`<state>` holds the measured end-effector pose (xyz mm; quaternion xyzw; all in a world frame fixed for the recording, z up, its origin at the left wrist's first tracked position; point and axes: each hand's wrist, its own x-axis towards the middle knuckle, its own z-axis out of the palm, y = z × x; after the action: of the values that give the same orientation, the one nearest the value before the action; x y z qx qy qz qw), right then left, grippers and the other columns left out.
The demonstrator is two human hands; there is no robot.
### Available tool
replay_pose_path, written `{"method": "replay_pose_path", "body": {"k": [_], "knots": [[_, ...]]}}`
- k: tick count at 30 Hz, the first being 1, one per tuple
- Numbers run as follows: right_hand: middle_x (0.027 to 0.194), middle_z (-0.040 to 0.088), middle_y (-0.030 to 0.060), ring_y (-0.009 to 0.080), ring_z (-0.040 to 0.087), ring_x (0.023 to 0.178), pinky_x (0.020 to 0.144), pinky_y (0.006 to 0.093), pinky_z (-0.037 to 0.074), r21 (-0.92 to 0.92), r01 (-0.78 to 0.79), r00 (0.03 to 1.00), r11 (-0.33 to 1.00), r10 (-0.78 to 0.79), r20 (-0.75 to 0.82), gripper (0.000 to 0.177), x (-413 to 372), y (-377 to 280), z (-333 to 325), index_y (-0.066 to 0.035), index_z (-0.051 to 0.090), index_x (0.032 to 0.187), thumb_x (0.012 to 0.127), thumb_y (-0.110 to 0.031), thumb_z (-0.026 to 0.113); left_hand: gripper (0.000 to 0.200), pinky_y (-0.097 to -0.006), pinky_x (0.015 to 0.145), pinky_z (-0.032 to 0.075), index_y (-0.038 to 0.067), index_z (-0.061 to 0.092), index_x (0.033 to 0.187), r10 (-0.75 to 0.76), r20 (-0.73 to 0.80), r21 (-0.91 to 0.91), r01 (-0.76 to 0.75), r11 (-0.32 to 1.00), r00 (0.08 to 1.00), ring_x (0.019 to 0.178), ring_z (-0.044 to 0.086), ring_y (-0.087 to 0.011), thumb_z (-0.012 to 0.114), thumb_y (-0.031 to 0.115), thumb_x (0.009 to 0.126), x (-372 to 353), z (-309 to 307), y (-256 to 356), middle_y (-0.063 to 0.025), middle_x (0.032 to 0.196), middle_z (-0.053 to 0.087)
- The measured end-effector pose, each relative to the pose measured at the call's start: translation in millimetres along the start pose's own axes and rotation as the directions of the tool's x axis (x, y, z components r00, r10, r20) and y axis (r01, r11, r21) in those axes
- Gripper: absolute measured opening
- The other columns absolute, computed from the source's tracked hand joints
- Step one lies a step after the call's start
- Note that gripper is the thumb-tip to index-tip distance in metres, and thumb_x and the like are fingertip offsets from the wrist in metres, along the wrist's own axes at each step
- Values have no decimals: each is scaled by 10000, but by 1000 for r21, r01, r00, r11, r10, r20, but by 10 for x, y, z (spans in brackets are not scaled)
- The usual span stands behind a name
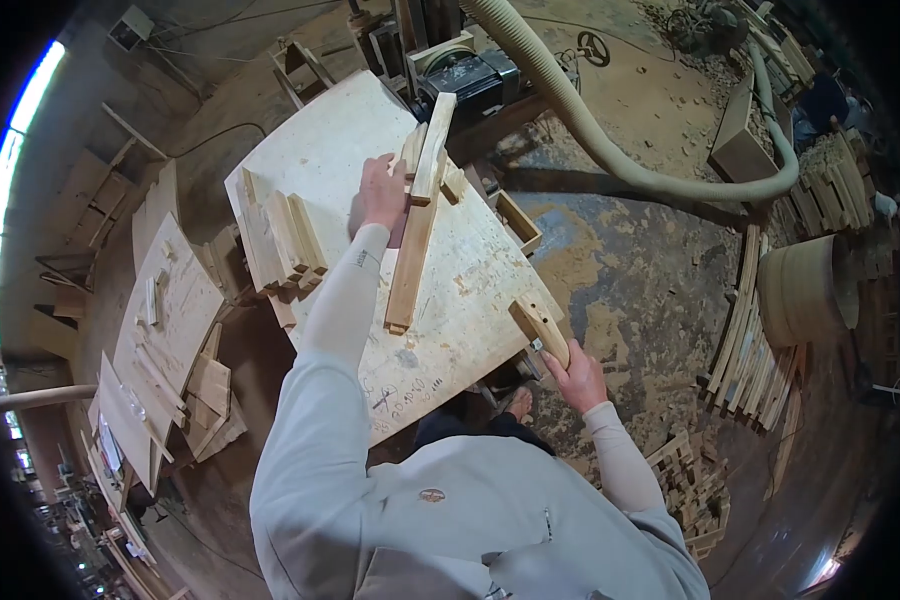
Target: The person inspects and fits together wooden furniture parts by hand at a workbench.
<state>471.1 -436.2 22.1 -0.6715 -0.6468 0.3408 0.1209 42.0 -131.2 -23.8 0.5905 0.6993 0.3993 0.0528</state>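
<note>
My left hand [383, 192] grips a long wooden strip [417, 220] held above a pale plywood worktable [470, 310]; a few shorter wood pieces sit bunched by its upper end. My right hand [575, 378] holds a short curved wooden piece [542, 328] at the table's near right edge. A stack of cut wooden blocks [280, 245] lies on the table's left side, just left of my left forearm. Both arms wear light grey sleeves.
A motor unit [475, 80] and a thick dust hose [610, 150] stand behind the table. Plywood sheets and offcuts [165, 340] lie to the left. Bundles of curved slats [755, 350] and stacked blocks [695, 490] sit on the dirty floor to the right.
</note>
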Motion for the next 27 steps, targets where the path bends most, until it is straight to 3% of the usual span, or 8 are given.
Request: {"method": "replay_pose_path", "body": {"k": [2, 4, 7, 11, 13, 20, 22, 27], "knots": [[970, 774, 291, 533, 744, 934, 784, 618, 579, 43, 14, 1000, 999, -13, -4, 440, -126, 129, -69, -64, 661, 1172, 1058, -482, 735, 324, -479, 952, 589, 27, 809, 1235, -84, -6, 33, 84, 996, 996, 1090, 736, -398, 750, 265, 1024, -172, 15, 82, -220, 1179, 760], [971, 776, 289, 531, 746, 929, 783, 621, 580, 30, 19, 1000, 999, -19, 4, 436, -296, 282, -62, -68, 661, 1186, 1058, -477, 734, 333, -397, 873, 610, -4, 844, 1121, -235, 205, -60, 252, 966, 950, 924, 789, -297, 791, 301, 999, -279, 43, 176, -193, 995, 826], [965, 778, 286, 530, 747, 918, 777, 627, 581, 2, 11, 1000, 1000, -11, 19, 429, -484, 460, -101, -74, 654, 1200, 1057, -471, 733, 272, -375, 801, 619, -4, 858, 1045, -278, 106, -140, 291, 946, 955, 798, 797, -242, 817, 256, 977, -425, 200, 295, -163, 897, 842], [951, 776, 282, 533, 746, 902, 762, 631, 580, 32, 19, 1000, 999, -19, 21, 431, -538, 543, -80, -75, 632, 1201, 1055, -468, 734, 221, -368, 802, 621, 11, 863, 1062, -345, 138, -171, 365, 915, 929, 808, 795, -218, 820, 210, 975, -241, 364, 351, -137, 924, 847], [946, 775, 282, 533, 746, 896, 758, 632, 580, 24, 17, 999, 1000, -18, 33, 435, -504, 519, -70, -73, 624, 1202, 1056, -467, 733, 241, -434, 885, 617, 22, 863, 1026, -405, 158, -206, 431, 879, 901, 906, 812, -318, 825, 250, 956, -109, 411, 363, -187, 966, 845], [933, 769, 291, 533, 745, 876, 746, 634, 579, -20, 23, 999, 1000, -23, 37, 446, -43, 172, -61, -72, 614, 1229, 1060, -468, 729, 237, -432, 887, 614, 29, 868, 1040, -414, 93, -251, 424, 870, 905, 921, 810, -324, 821, 245, 957, 445, 494, 209, -180, 965, 843], [930, 768, 292, 534, 744, 872, 742, 635, 577, -23, 17, 999, 1000, -16, 32, 446, 105, 14, -48, -73, 617, 1236, 1061, -468, 728, 230, -376, 825, 630, 18, 869, 1072, -381, 64, -185, 386, 904, 922, 852, 799, -230, 822, 224, 979, 660, 542, 109, -138, 957, 849], [917, 765, 297, 535, 741, 865, 734, 637, 571, -39, 17, 1000, 999, -16, 20, 441, 340, -246, 51, -71, 625, 1237, 1066, -466, 723, 228, -374, 830, 631, 35, 875, 1074, -381, 72, -145, 387, 911, 922, 850, 800, -228, 831, 238, 980, 940, 539, -135, -134, 958, 850]]}}
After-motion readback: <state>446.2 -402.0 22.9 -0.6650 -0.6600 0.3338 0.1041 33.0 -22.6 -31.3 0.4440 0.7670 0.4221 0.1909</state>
